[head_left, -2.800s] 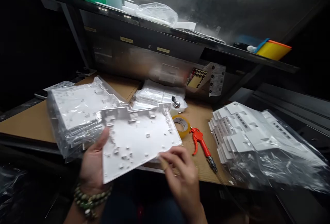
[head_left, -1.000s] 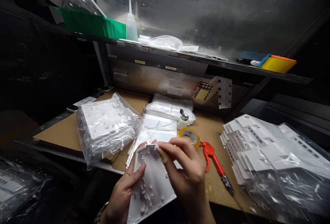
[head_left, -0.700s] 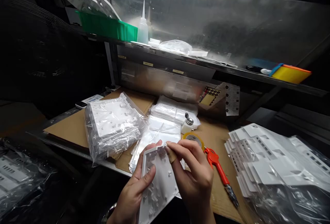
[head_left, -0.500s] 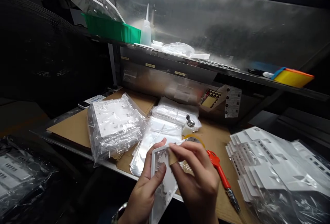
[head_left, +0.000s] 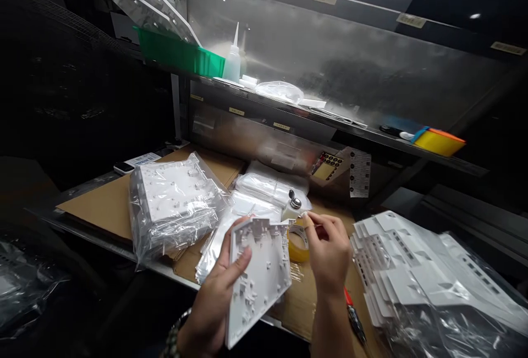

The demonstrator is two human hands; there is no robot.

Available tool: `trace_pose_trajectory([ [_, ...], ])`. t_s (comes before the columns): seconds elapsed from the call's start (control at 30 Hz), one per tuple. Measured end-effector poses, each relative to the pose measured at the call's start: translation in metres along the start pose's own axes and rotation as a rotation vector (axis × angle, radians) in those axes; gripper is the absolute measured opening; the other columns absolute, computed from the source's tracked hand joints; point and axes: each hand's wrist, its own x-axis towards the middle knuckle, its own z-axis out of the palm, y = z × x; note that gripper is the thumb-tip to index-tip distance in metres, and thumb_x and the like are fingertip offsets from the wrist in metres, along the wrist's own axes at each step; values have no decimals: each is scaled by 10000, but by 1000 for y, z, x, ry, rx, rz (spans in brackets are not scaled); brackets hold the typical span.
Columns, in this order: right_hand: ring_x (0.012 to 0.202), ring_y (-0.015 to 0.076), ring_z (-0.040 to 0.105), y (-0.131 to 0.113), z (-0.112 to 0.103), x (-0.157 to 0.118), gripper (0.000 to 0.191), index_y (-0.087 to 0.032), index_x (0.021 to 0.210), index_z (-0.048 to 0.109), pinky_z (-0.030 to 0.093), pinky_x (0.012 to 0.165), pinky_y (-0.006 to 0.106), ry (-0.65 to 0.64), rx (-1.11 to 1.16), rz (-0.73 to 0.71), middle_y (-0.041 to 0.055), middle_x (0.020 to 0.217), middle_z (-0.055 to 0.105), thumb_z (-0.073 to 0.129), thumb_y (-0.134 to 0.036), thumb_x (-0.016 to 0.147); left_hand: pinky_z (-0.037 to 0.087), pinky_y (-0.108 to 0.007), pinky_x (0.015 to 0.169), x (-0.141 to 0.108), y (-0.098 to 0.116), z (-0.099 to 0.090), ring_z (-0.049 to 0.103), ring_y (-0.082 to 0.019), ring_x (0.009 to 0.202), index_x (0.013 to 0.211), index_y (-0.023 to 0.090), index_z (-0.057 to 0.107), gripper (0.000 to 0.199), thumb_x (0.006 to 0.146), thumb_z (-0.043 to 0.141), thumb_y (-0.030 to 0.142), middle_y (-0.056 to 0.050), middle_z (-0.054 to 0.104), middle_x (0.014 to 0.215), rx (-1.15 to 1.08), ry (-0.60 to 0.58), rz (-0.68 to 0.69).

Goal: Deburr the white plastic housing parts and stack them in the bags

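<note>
My left hand [head_left: 218, 286] grips a white plastic housing panel [head_left: 264, 270] by its left edge, thumb on the inner face. The panel is tilted, its ribbed and pegged inside facing me. My right hand [head_left: 328, 248] is closed in a pinch at the panel's upper right corner; what lies between the fingertips is too small to make out. Behind that hand is a roll of yellowish tape [head_left: 297, 243]. A white pump bottle [head_left: 292, 207] with a metal top stands just beyond the panel. Partly hidden by my right forearm is a red-handled tool [head_left: 353, 317].
Bagged white panels [head_left: 173, 198] are stacked on cardboard at left, beside flat clear bags [head_left: 264, 185]. More white panels [head_left: 429, 270] lie at right. A shelf above holds a green bin [head_left: 177, 54], a nozzle bottle [head_left: 233, 64] and a yellow box [head_left: 439, 141].
My right hand has moved right, from the panel's face to its corner. The small brown piece it pinched no longer shows. The panel has turned to show more of its inside.
</note>
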Motion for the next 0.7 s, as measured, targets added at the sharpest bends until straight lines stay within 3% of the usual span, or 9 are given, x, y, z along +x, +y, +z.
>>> trace_pose_trajectory([
  [0.03,711,168,650,23,8,3,313,-228,1011,772,505,642,307,-128,-160,117,53,975,716,594,-479,952,446,-498,1156,1,7,-6,608,-324,1305,1561,478,274,817,916,725,258,-54,587,1499,-13,15,4],
  [0.13,641,211,633,83,30,1,310,-216,924,757,428,567,312,-302,-287,227,50,792,735,641,-498,868,469,-551,1121,4,26,-22,666,-345,1220,1596,408,219,805,949,673,256,-115,629,1446,-77,20,8],
  [0.2,689,251,653,107,39,-7,301,-220,844,748,443,600,331,-383,-313,242,67,760,747,664,-508,823,452,-575,1125,5,37,-29,662,-363,1222,1607,339,228,719,990,596,294,-147,631,1437,-147,-29,-48],
  [0.27,852,295,686,120,41,-16,344,-227,822,760,493,715,371,-449,-320,229,101,908,785,616,-539,838,427,-599,1135,5,46,-35,640,-388,1246,1606,250,260,631,1030,487,372,-187,625,1432,-210,-148,-116],
  [0.37,1127,312,658,134,25,-25,485,-213,1000,775,497,937,400,-465,-326,222,116,1239,740,427,-541,921,394,-631,1144,5,56,-43,598,-417,1288,1569,150,356,606,1054,329,470,-225,626,1414,-241,-330,-160],
  [0.47,1261,341,605,158,-7,-31,568,-153,1200,714,459,1053,455,-450,-408,278,165,1375,659,336,-462,910,364,-647,1155,4,63,-53,554,-427,1328,1513,139,458,614,1045,339,517,-219,635,1404,-227,-362,-158],
  [0.6,1145,471,657,194,-45,-46,612,-50,1119,732,498,971,561,-560,-546,405,311,1218,690,509,-492,759,367,-624,1145,2,67,-63,506,-429,1355,1376,114,612,557,1000,499,509,-228,608,1424,-191,-350,-149],
  [0.7,1028,470,702,202,-55,-57,553,-125,1035,769,529,868,536,-643,-587,453,296,1095,733,533,-546,764,382,-586,1098,2,65,-65,457,-433,1349,1232,78,695,638,1054,281,530,-158,553,1481,-148,-365,-149],
])
